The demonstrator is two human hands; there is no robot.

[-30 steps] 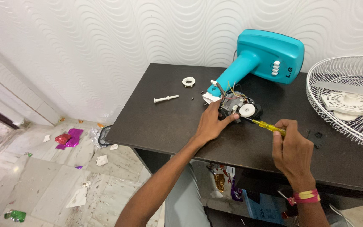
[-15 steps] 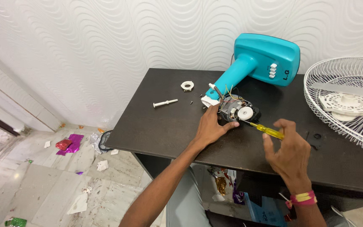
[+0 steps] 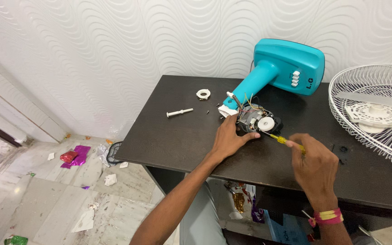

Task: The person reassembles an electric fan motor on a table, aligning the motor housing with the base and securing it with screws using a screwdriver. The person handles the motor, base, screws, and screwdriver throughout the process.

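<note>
The small fan motor (image 3: 255,121), with bare wires and a white round cap on top, lies on the dark table (image 3: 182,136) just near of the teal fan stand (image 3: 280,70), which lies tipped on its side with its neck pointing at the motor. The left hand (image 3: 230,138) rests on the table against the motor's near left side, fingers spread and touching it, not closed round anything. The right hand (image 3: 316,165) sits to the right and nearer, fingers curled tight about the yellow-handled screwdriver (image 3: 282,139), whose shaft reaches left to the motor's near right edge. Farther left on the table lie a white pin (image 3: 179,112) and, beyond it, a white ring (image 3: 203,94), both well apart from the hands. A white wire fan guard (image 3: 377,113) with a round hub lies flat at the far right. Scraps of paper and pink foil (image 3: 75,156) litter the floor to the left.
</note>
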